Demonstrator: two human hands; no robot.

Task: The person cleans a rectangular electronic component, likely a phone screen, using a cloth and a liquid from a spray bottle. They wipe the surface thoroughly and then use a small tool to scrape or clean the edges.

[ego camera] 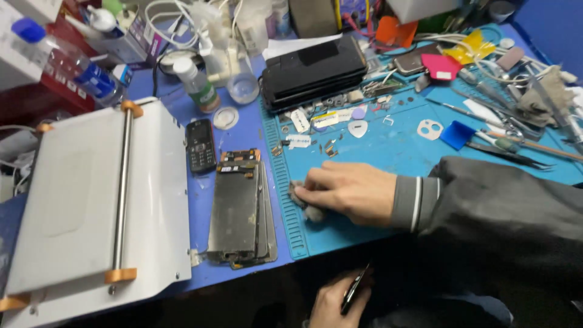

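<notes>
while your right hand (349,193) presses a grey rag (302,203) onto the blue mat (388,152), fingers closed on it, your left hand (337,300) pinches a thin dark tool (355,288). white label slips (303,124) lie up the mat.

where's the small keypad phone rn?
Head view, left of centre: the keypad phone lies on the blue table between the white machine and the stacked screens, below the small bottle.
</notes>
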